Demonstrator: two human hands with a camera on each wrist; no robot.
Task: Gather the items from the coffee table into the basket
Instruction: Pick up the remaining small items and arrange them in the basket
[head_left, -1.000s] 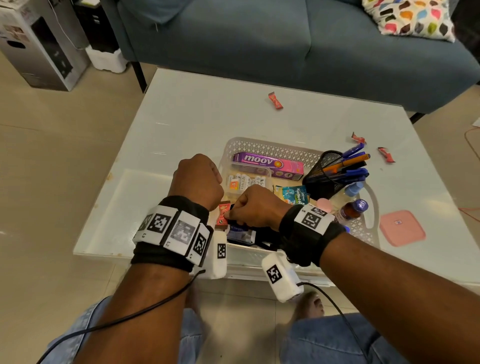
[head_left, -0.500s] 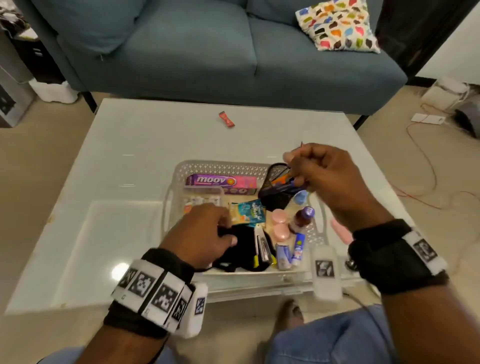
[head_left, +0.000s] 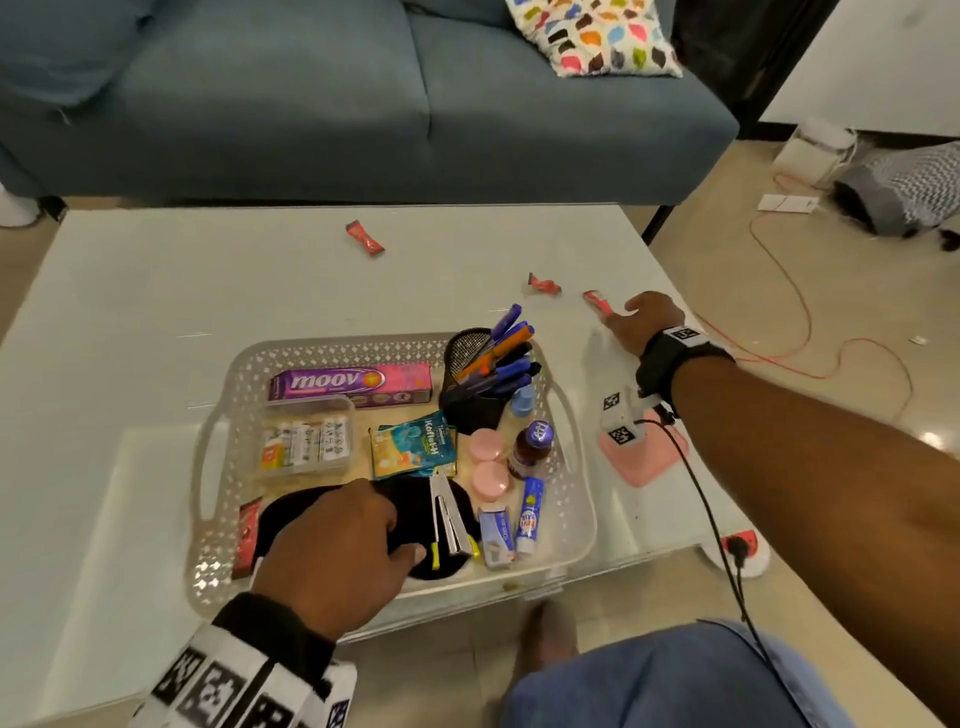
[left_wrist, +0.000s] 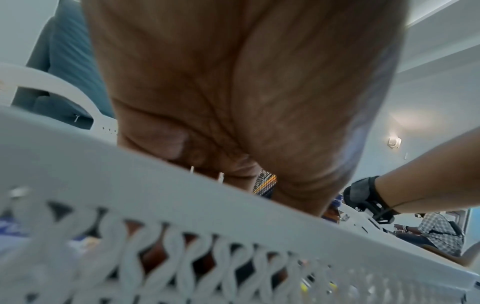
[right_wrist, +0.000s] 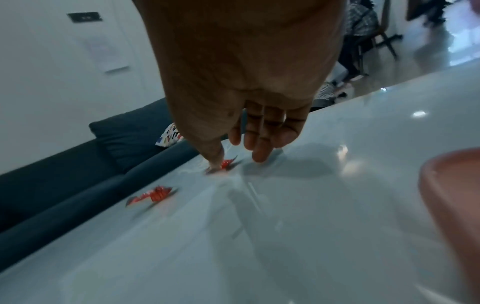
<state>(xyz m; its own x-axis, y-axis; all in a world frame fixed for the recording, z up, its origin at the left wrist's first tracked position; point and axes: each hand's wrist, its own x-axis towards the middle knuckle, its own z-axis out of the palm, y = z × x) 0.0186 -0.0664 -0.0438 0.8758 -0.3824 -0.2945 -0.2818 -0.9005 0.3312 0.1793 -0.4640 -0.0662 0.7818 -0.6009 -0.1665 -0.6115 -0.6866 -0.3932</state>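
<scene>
A white lattice basket (head_left: 571, 499) stands on the glass coffee table (head_left: 156, 312) near its front edge, holding a Moov box, a mesh pen cup, bottles, tubes and sachets. My left hand (head_left: 337, 540) lies inside it, fingers curled over a black pouch (head_left: 410, 512); in the left wrist view the basket rim (left_wrist: 182, 195) hides my fingertips. My right hand (head_left: 615, 317) reaches past the basket's far right corner with fingers straight. Its thumb touches a red candy (right_wrist: 228, 164) on the glass. A second red candy (head_left: 543, 283) lies just left of that, and a third (head_left: 363, 238) farther back.
A pink square lid (head_left: 644, 462) lies on the table right of the basket, under my right wrist. A blue sofa (head_left: 311, 104) with a patterned cushion runs behind the table. Red cable trails on the floor at right. My knees are at the table's front edge.
My right hand left the pen cup in the basket and moved out to the right, down onto the red candy. My left hand stayed on the black pouch.
</scene>
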